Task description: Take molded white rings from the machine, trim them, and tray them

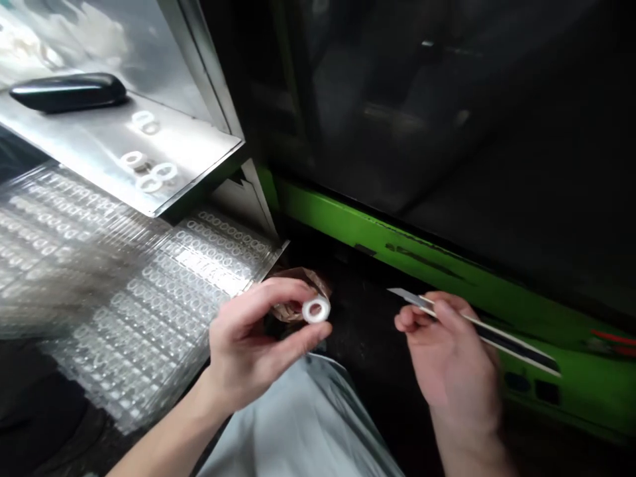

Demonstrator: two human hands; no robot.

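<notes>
One ring [316,320] is in the left hand [251,348], near the middle of the scene; thumb and forefinger pinch it from opposite sides, its hole turned toward the viewer, while the palm stays hollow; one knife [519,346] lies in the right hand [450,354], the fingers curled closed about its handle; its one bare blade [405,295] points left toward the ring, well apart from it.

On the shelf [196,142], far left, lie loose rings [150,189] (four or five; glare and blur hide the exact count) and one black object [69,91] farther left; below the shelf are two stacks of clear trays, a left stack [20,326] and a right stack [124,419], with rows of rings too many to count; one brown bag [319,281] sits just beyond the left hand.

Between the hands is an open, dark gap; the shelf's corner and the right stack's edge lie to the left of it, and the green beam [348,225] bounds it on the far side, passing close behind the right hand.

The shelf is shiny metal; a dark panel [447,132] rises above the beam; pale cloth [298,424] covers the person's lap at the near side.
</notes>
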